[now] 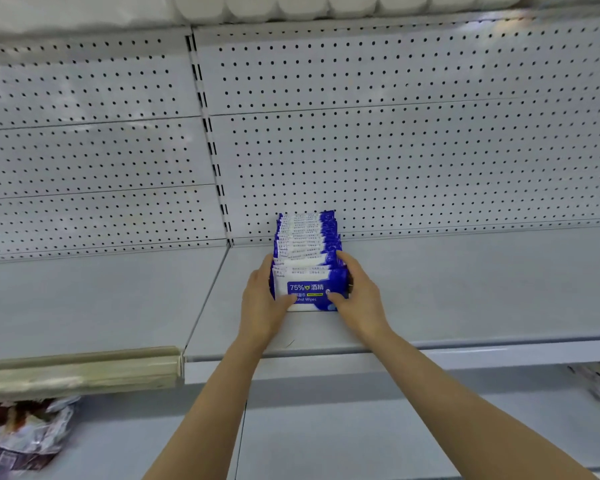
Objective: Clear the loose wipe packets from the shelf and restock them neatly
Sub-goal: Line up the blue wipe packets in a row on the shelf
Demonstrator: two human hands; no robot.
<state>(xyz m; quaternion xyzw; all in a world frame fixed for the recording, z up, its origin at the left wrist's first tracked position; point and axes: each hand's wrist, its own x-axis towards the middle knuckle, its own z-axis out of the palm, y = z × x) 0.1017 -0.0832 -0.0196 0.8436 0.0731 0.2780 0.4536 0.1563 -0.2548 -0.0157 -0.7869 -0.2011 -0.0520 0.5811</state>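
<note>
A row of several blue-and-white wipe packets point(307, 258) stands upright on the grey shelf point(465, 289), running from the pegboard back wall toward the front. My left hand point(262, 299) holds the left side of the front packets, thumb on the front face. On the right side my right hand point(357, 296) grips them the same way, with its thumb on the front label. The front packet reads "75%" and "Alcohol Wipes".
The white pegboard back wall point(395, 150) rises behind the row. A second shelf section point(84, 299) lies to the left with a price rail point(80, 368) on its front edge. Plastic-wrapped goods point(25, 434) sit on the lower shelf at bottom left. White packs point(291, 5) line the shelf above.
</note>
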